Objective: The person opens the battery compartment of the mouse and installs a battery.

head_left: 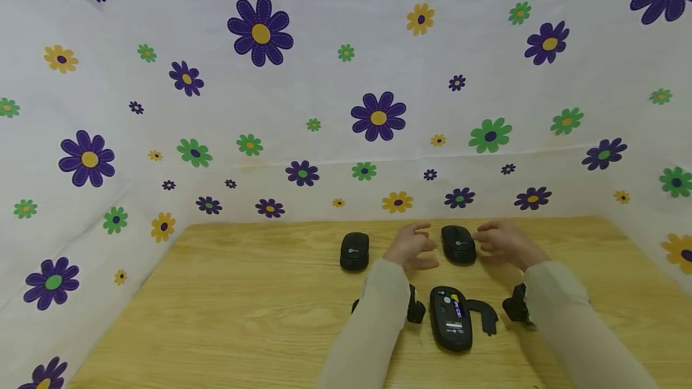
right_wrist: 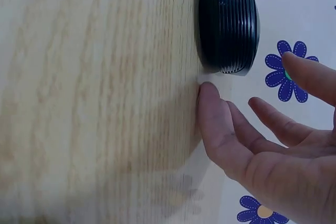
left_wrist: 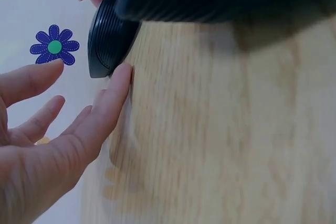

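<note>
A black computer mouse (head_left: 458, 245) lies on the wooden table between my two hands. To its left is my left hand (head_left: 412, 247), fingers spread and holding nothing; in the left wrist view a fingertip comes right up to the mouse (left_wrist: 107, 38). My right hand (head_left: 508, 242) is on the other side with loosely bent fingers, and the right wrist view has its fingertips just short of the ribbed side of the mouse (right_wrist: 231, 24). Nearer to me an upside-down mouse (head_left: 452, 320) shows a battery (head_left: 458, 306) in its uncovered compartment. Its curved black cover (head_left: 484, 316) lies beside it.
Another black mouse (head_left: 354, 251) sits upright left of my left hand. Behind the wooden table (head_left: 243, 305) hangs a white cloth (head_left: 319, 89) printed with flowers, which also closes off both sides. Dark wrist cameras (head_left: 518, 304) hang beneath my sleeves.
</note>
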Demonstrator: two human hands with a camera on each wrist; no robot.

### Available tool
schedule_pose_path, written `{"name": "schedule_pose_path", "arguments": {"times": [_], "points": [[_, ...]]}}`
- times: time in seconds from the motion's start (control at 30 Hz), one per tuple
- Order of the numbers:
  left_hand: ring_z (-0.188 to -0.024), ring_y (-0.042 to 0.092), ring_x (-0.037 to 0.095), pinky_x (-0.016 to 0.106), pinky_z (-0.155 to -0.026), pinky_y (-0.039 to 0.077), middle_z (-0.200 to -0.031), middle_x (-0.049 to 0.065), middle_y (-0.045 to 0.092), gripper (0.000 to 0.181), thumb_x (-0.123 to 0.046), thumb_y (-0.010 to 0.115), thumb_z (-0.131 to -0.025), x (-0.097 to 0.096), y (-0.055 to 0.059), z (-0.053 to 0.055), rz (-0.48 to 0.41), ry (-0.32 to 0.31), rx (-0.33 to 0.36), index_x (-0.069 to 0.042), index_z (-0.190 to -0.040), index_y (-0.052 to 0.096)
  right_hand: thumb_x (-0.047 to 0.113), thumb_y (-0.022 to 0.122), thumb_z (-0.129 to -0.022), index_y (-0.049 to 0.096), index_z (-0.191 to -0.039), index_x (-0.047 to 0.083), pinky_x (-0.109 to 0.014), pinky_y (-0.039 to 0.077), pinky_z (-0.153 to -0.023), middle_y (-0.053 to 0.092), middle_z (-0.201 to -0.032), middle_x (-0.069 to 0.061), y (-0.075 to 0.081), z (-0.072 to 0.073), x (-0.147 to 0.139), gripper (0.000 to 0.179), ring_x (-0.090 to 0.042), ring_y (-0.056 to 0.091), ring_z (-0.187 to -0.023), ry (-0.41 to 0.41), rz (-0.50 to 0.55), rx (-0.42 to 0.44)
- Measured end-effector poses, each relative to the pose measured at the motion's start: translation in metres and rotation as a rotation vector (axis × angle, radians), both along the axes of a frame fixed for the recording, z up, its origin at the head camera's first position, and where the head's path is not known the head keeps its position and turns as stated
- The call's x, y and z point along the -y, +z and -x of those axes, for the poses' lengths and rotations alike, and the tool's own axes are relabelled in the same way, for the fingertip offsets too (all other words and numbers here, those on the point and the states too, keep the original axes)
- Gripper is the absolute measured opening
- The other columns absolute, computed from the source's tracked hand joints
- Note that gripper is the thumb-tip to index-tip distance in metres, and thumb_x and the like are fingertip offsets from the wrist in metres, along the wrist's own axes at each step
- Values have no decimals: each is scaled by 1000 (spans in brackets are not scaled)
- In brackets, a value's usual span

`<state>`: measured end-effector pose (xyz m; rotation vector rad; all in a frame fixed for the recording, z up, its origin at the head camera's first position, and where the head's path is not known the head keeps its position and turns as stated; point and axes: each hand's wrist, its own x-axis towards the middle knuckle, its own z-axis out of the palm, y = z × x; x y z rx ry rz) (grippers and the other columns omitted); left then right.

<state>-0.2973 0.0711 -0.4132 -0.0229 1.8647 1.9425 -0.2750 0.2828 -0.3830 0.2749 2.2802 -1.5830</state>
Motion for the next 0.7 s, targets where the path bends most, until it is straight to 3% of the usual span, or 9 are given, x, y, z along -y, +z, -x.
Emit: {"name": "schedule_pose_path", "arguments": {"times": [0.33,0.53,0.7], "points": [[-121,56,35,51,-83,61,-146,14,48,59,8,65,-90,-11,0,9,6,4,3,-10,-145,55,11,50,-105,17,-151,-18,-60,38,-110,15,-154,-42,0,14,2,63,-58,24,-141,69,-7,9],[-123,54,37,51,-85,60,-144,17,49,61,10,66,-90,-17,-1,7,-10,-8,22,-9,-146,53,6,51,-104,19,-151,-16,-61,37,-110,15,-154,-43,0,14,6,62,-57,27,-139,62,13,23],[-123,53,38,54,-88,58,-142,17,50,57,11,66,-90,-24,-2,8,-30,4,35,-6,-144,55,6,54,-102,24,-151,-15,-62,38,-110,18,-153,-41,2,12,10,61,-57,30,-136,60,-41,10]]}}
